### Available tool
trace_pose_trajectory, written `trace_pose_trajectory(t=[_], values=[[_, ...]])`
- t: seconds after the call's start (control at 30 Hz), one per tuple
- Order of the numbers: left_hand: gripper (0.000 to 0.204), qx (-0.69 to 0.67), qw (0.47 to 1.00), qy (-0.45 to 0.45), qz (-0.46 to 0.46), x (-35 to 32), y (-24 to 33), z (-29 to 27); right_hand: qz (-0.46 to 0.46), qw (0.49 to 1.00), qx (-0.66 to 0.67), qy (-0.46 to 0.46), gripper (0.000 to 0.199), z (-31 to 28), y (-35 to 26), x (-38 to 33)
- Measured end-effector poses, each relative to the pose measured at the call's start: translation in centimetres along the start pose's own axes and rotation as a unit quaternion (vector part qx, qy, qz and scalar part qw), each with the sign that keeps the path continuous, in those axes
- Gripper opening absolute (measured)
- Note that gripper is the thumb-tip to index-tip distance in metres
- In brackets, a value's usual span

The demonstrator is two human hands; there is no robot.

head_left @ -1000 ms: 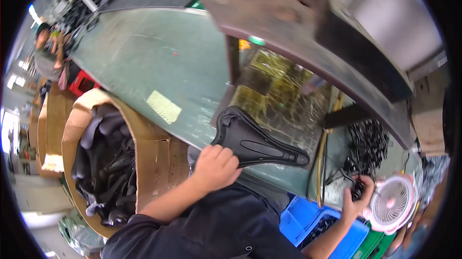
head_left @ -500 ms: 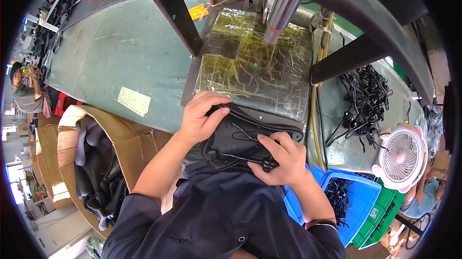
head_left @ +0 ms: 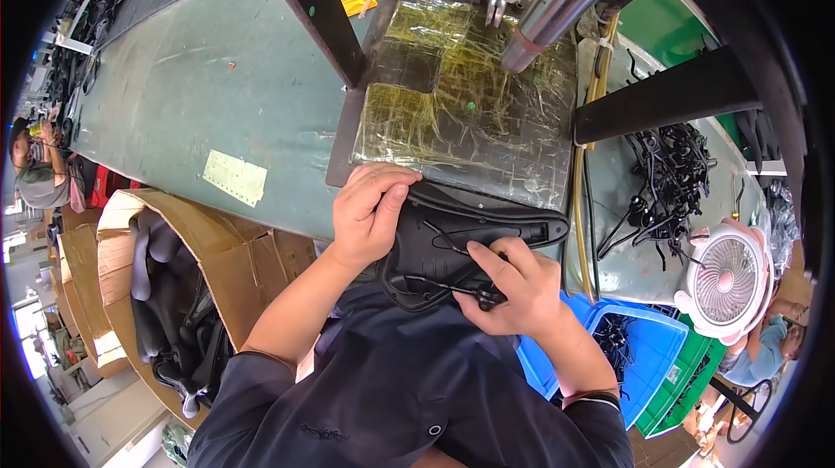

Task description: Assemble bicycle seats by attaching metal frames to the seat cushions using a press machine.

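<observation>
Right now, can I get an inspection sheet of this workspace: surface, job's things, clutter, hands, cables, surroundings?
Surface: green bench, with a scratched taped plate.
Job's things: black bicycle saddle lying underside up at the bench edge, a black wire rail on it.
Clutter: heap of black wire rails; pale label.
Hands: left hand grips the saddle's wide end; right hand pinches the rail against it.
Cables: yellow hose along the plate.
Surroundings: cardboard box of saddles, blue bin, small white fan, other people at the edges.

Saddle upside down at the bench's near edge.
Your left hand [head_left: 370,211] grips the black saddle [head_left: 461,246]; your right hand [head_left: 513,290] pinches its wire rail [head_left: 444,281].
</observation>
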State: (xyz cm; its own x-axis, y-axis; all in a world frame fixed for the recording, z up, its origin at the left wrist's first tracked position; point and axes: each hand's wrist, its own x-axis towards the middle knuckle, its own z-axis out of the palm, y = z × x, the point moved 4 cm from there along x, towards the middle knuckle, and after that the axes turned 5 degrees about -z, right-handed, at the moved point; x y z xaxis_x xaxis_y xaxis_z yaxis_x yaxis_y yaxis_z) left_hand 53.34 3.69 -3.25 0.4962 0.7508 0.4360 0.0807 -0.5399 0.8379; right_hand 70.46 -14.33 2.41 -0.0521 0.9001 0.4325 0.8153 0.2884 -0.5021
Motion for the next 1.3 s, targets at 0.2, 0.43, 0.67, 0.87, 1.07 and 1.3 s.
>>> trace_pose_trajectory(t=[0.2, 0.43, 0.67, 0.87, 1.07, 1.3], values=[[0.016, -0.020, 0.999, 0.005, -0.039, -0.5, -0.2, 0.6, -0.044, 0.999, -0.013, -0.015, 0.065, 0.0, -0.5, 1.6], [0.015, -0.043, 0.997, 0.027, -0.052, -0.3, -0.4, 1.0, -0.053, 0.998, 0.009, -0.027, 0.065, 0.2, -0.1, 2.1], [0.011, -0.025, 0.998, 0.039, -0.034, -0.2, -0.2, 1.1, -0.062, 0.997, 0.022, -0.035, 0.065, 0.3, 0.3, 2.5], [0.006, 0.006, 1.000, 0.013, 0.006, 0.2, 0.9, 1.3, -0.125, 0.990, 0.039, -0.051, 0.062, -0.2, 2.2, 4.3], [0.049, 0.117, 0.947, -0.179, 0.239, 2.3, 4.6, -0.2, -0.235, 0.965, 0.020, -0.113, 0.063, -5.0, 2.2, 7.8], [0.022, 0.230, 0.967, 0.047, 0.100, 4.2, 5.0, 2.9, 0.166, 0.983, 0.025, 0.072, 0.079, -2.8, 4.7, 6.8]])
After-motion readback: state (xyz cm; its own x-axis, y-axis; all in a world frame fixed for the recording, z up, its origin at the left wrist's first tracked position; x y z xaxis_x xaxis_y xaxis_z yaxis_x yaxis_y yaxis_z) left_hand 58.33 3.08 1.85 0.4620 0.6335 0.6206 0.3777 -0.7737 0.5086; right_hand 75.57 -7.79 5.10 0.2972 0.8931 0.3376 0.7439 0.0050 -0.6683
